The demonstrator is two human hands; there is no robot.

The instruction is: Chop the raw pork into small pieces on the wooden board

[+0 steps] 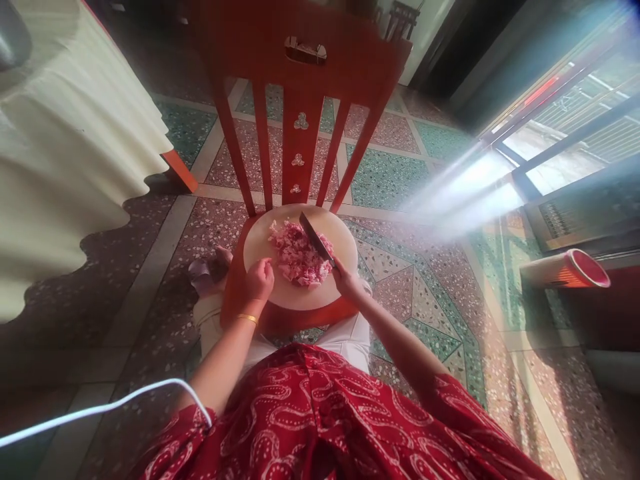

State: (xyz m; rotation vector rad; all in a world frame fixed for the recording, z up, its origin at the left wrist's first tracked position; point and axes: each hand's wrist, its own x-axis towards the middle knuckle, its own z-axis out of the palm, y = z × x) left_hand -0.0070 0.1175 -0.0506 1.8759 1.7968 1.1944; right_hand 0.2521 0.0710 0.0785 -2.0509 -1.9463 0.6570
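Note:
Chopped pink meat (299, 261) lies in a loose heap on a round, pale cutting board (345, 233). My right hand (349, 281), at the board's right edge, is wrapped round the handle of a kitchen knife (315, 237). Its dark blade slants up and left across the heap's right part. My left hand (261, 279) is curled into a fist at the board's left edge, beside the meat, and I see nothing in it. A gold-coloured bangle (247, 319) circles the left wrist.
The board rests on the seat of a reddish wooden chair (300, 321), whose slatted back rises beyond it. A cloth-covered table (60, 153) stands at left. A white cable (105, 407) runs by my left arm. To the right is a bin-like container (560, 270).

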